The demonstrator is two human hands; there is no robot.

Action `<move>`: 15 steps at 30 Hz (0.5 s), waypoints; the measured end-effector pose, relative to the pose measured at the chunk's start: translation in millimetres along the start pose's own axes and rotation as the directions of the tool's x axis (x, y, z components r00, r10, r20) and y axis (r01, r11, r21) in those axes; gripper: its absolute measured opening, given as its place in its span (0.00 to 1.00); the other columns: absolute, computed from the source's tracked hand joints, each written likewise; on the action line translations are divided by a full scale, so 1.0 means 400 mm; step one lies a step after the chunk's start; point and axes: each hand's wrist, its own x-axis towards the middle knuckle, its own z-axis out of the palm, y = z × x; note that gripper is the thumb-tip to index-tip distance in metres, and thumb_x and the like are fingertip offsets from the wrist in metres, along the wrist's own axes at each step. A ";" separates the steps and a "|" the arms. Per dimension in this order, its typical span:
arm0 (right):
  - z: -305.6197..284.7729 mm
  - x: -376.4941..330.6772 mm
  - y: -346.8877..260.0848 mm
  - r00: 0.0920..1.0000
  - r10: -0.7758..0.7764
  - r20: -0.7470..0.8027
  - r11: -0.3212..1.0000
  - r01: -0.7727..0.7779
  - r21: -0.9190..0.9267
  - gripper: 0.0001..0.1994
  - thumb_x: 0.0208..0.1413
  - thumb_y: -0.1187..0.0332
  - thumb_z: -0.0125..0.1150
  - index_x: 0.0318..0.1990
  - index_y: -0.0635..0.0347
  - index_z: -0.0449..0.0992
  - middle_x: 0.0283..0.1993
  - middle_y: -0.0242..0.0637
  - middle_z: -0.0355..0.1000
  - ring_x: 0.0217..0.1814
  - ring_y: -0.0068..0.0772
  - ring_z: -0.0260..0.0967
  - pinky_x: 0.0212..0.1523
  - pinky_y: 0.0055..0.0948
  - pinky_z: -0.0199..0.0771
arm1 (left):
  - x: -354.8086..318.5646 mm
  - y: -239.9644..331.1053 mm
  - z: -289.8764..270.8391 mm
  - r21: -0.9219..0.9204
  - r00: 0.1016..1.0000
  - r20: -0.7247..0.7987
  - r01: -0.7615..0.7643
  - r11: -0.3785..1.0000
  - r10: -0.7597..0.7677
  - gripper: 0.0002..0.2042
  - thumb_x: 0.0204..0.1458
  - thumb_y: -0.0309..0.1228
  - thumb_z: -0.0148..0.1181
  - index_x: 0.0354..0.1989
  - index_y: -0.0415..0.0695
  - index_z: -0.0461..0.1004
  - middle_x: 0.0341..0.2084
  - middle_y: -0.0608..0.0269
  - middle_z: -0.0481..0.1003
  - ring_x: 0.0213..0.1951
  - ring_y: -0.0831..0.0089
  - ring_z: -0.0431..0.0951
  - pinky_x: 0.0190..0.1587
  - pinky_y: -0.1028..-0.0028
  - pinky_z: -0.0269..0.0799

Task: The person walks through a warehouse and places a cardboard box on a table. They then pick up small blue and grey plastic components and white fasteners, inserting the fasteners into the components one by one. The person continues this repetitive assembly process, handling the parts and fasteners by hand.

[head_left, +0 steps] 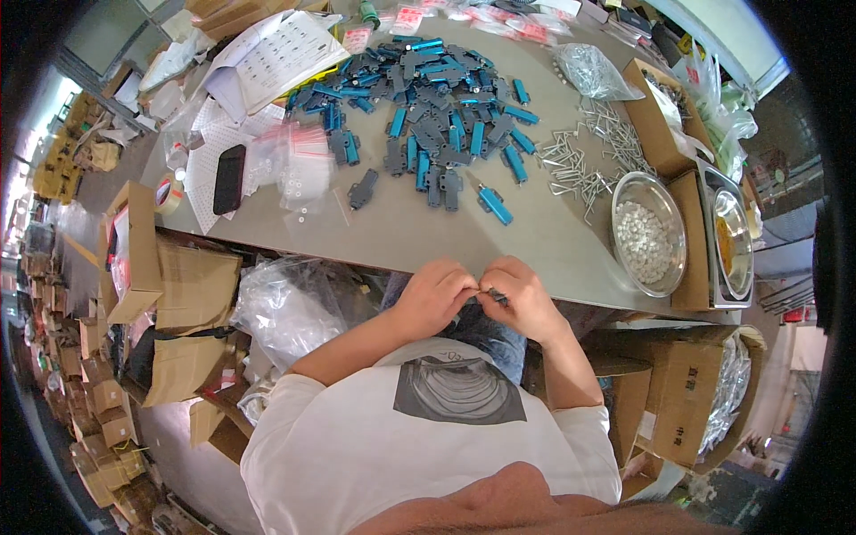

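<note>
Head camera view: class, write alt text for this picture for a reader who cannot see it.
A person's left hand and right hand meet at the near edge of a grey table, pinching a small dark part between the fingertips. Beyond them lie a heap of blue and grey parts, bent metal wires and a steel bowl of white pieces.

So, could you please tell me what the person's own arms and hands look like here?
Both forearms are bare. The left hand and right hand wear no gloves, and no rings or watch are visible. Short white T-shirt sleeves end above the elbows.
</note>
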 end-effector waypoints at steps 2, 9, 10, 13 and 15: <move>0.001 -0.005 -0.006 1.000 0.002 -0.013 1.000 -0.002 0.002 0.09 0.38 0.78 0.64 0.29 0.60 0.70 0.33 0.42 0.69 0.34 0.48 0.68 0.34 0.38 0.69 | -0.004 0.005 -0.005 -0.010 0.999 0.014 0.047 0.999 -0.047 0.08 0.44 0.22 0.60 0.32 0.43 0.69 0.28 0.57 0.71 0.32 0.56 0.72 0.34 0.63 0.67; -0.044 -0.045 -0.002 0.994 0.107 0.038 0.993 -0.105 -0.045 0.09 0.38 0.77 0.63 0.29 0.61 0.70 0.32 0.43 0.67 0.34 0.48 0.67 0.34 0.38 0.68 | -0.013 0.007 -0.018 -0.168 0.981 -0.015 0.188 0.968 -0.193 0.05 0.48 0.22 0.58 0.33 0.42 0.70 0.28 0.56 0.71 0.32 0.55 0.71 0.37 0.64 0.66; -0.047 -0.056 0.000 0.990 0.136 0.029 0.990 -0.135 -0.027 0.09 0.39 0.77 0.63 0.28 0.61 0.69 0.32 0.43 0.67 0.34 0.48 0.67 0.34 0.38 0.68 | -0.012 0.006 -0.016 -0.176 0.983 -0.021 0.176 0.969 -0.183 0.05 0.49 0.23 0.58 0.33 0.42 0.70 0.27 0.56 0.71 0.32 0.55 0.71 0.37 0.63 0.66; -0.059 -0.099 -0.005 0.974 0.224 -0.026 0.974 -0.224 -0.011 0.08 0.39 0.77 0.63 0.27 0.62 0.69 0.30 0.43 0.67 0.34 0.48 0.67 0.34 0.37 0.69 | -0.010 0.004 0.001 -0.212 0.979 0.019 0.201 0.956 -0.202 0.05 0.51 0.26 0.57 0.35 0.41 0.70 0.28 0.55 0.72 0.33 0.55 0.72 0.38 0.62 0.66; -0.071 -0.120 -0.019 0.966 0.255 -0.044 0.967 -0.256 -0.016 0.07 0.40 0.76 0.63 0.25 0.63 0.69 0.28 0.43 0.67 0.33 0.47 0.67 0.34 0.36 0.69 | -0.019 0.006 0.009 -0.225 0.948 0.118 0.315 0.922 -0.295 0.07 0.53 0.30 0.56 0.37 0.41 0.70 0.32 0.52 0.72 0.37 0.53 0.72 0.41 0.62 0.67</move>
